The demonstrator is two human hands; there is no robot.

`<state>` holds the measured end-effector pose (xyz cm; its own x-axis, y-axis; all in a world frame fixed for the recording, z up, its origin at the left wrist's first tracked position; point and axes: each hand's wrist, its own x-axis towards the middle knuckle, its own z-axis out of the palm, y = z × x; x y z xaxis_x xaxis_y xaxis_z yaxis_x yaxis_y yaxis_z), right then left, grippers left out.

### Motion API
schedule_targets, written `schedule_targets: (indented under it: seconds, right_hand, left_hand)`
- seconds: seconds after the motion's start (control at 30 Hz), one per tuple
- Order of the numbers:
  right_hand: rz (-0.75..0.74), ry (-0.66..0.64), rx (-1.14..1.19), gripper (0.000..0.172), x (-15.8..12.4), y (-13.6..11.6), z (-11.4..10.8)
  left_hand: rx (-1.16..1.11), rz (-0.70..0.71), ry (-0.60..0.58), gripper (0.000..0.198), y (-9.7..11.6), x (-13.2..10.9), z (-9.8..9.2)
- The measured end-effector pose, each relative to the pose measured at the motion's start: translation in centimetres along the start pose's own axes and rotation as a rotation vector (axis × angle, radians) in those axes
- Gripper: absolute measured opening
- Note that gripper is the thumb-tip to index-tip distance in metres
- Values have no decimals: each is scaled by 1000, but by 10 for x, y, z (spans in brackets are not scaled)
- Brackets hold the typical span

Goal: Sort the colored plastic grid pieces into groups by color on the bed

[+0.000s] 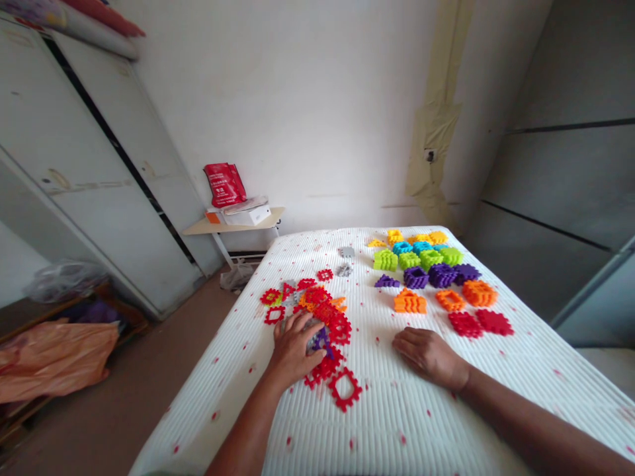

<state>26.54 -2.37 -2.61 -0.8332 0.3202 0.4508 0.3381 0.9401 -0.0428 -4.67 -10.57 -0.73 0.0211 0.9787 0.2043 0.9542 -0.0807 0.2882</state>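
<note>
My left hand [296, 346] rests on a loose heap of red interlocking plastic tiles [325, 311], its fingers curled over a purple and grey piece [320, 338]. My right hand [426, 354] lies palm down on the white ribbed bed cover [397, 410], fingers together, nothing in it. A red square frame tile [345, 389] lies just in front of my left hand. Farther right, sorted stacks sit in rows: yellow [395, 236], blue [403, 248], green [385, 260], purple [415, 277], orange [410, 302] and red [465, 324].
Two grey tiles [346, 260] lie apart near the far edge. A small side table [233, 228] with a white box and red bag stands against the wall. A white cabinet [89, 172] is at left, and an orange bag [54, 357] lies on a low shelf.
</note>
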Motion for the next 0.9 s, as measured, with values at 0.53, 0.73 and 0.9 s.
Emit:
schedule_targets:
  seconds: [0.53,0.73,0.9]
  right_hand:
    - [26,-44,-4,29,2,-1,0]
    - [32,-48,3,28,2,0,1]
    - [35,-61,-2,27,1,0,3]
  left_hand:
    - [-93,-59,45,37,11,17,-1]
    - [-159,-92,111,32,17,12,2]
    - [-259,16,108,20,17,12,5]
